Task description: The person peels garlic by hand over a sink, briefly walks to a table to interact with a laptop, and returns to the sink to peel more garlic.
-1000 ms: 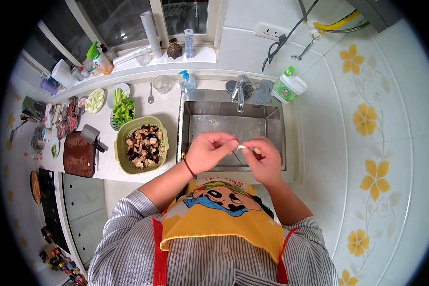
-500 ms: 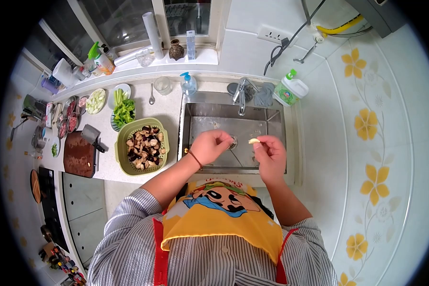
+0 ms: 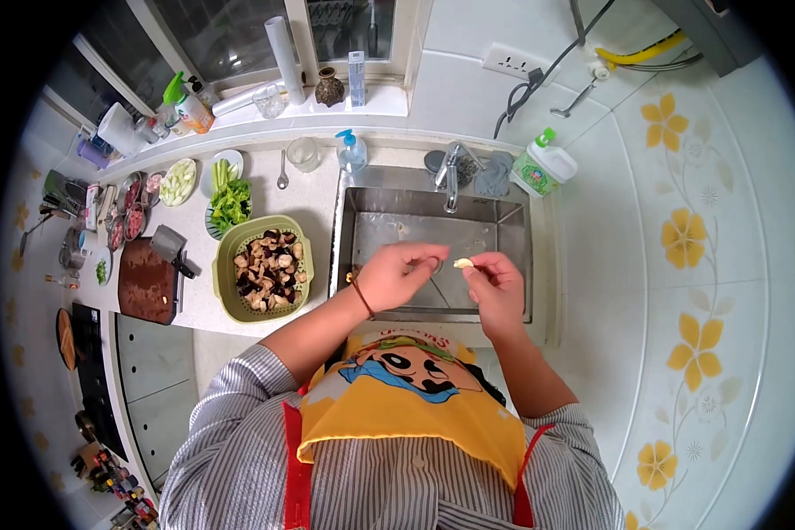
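Observation:
Over the steel sink [image 3: 389, 216], my right hand [image 3: 496, 287] pinches a small pale garlic clove [image 3: 463, 263] between thumb and fingertips. My left hand [image 3: 397, 276] hovers just left of it, its thumb and fingers drawn together. Whatever those left fingertips hold, if anything, is too small to make out. A narrow gap separates the left fingertips from the clove. Beneath the hands, the sink floor has a few small scraps on it, and the drain is partly covered by my left fingers.
Left of the sink, a green colander [image 3: 222, 291] holds cut mushrooms [image 3: 269, 274]. Further left are leafy greens [image 3: 230, 208], a cleaver [image 3: 169, 245] and a brown cutting board [image 3: 144, 283]. Behind the sink stand a faucet [image 3: 451, 177], a soap pump [image 3: 352, 155] and a detergent jug [image 3: 543, 166].
Both hands have come closer together, the left moving right and the right slightly left with the garlic clove. The clove has turned a little. The view has shifted slightly.

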Demonstrator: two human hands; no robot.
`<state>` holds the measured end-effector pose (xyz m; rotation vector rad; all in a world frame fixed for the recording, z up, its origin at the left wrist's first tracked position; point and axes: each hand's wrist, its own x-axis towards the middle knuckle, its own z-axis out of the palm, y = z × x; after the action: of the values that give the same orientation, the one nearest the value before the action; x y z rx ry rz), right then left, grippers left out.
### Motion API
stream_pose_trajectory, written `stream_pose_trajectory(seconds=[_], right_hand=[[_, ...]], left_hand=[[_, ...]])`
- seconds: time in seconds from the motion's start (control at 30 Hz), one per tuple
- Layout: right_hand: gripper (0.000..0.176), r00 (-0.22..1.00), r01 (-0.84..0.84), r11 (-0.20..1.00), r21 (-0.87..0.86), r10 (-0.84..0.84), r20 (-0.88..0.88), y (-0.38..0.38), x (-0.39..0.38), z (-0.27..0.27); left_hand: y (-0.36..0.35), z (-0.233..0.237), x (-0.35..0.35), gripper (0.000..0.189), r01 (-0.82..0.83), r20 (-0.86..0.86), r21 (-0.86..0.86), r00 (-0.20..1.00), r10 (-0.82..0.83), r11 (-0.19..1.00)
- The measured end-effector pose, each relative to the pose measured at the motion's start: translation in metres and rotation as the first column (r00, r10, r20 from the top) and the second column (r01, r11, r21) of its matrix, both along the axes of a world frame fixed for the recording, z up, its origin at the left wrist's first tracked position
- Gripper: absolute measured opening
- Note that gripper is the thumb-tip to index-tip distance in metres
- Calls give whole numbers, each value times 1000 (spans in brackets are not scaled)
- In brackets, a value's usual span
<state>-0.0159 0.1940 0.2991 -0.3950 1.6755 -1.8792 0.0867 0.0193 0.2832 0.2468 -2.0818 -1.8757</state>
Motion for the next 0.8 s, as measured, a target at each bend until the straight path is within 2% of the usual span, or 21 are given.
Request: stream_pose_trajectory(seconds=[0.07,0.13,0.2,0.23,0.3,0.33,0.4,0.47,0.53,0.57,0.6,0.63,0.7,0.77,0.8], right_hand=[[10,1000,-12,1000,4,12,-7,-4,2,-1],[10,996,-35,999,27,37,-87,-6,4,-3],[10,992,-33,999,25,36,-117,-8,5,-6],[10,988,-27,999,21,30,-149,-9,6,-7],[10,986,-33,999,20,36,-161,-8,6,-9],[9,984,-39,999,18,42,-174,-8,7,-10],[9,983,-26,1000,15,29,-181,-9,8,-13],[9,982,-14,1000,13,17,-189,-11,8,-15],[10,993,49,998,39,-44,-107,-14,7,-15],[10,993,48,998,40,-43,-106,-14,6,-13],[9,999,43,998,51,-42,-15,-15,6,-6],[8,996,36,998,60,-41,77,-15,5,-3],[9,997,41,996,82,-46,61,-13,3,-8],[10,998,31,993,116,-36,41,-17,5,-16],[10,999,16,991,132,-21,36,-16,6,-21]], left_hand=[[2,12,1,20,3,22,15,1000,-4,1000],[1,21,3,20,6,42,31,999,-7,999],[-3,24,4,20,42,126,-105,992,-29,994],[-2,24,3,20,42,126,-105,992,-28,994],[0,24,4,17,-77,36,-239,995,88,968],[1,24,4,17,-77,37,-239,995,88,968],[3,23,5,14,-172,-101,-367,984,144,914],[3,17,5,14,-175,-98,-375,984,149,910],[3,13,5,14,-177,-94,-382,984,153,907],[2,12,5,17,-154,35,-293,985,172,944],[1,11,4,19,-142,165,-198,970,176,970],[1,7,4,19,-144,167,-199,970,178,969],[-6,-10,5,26,-46,276,-266,954,122,963],[0,-33,9,28,-113,95,-275,985,144,955],[-3,-19,13,27,-54,212,-295,970,121,954]])
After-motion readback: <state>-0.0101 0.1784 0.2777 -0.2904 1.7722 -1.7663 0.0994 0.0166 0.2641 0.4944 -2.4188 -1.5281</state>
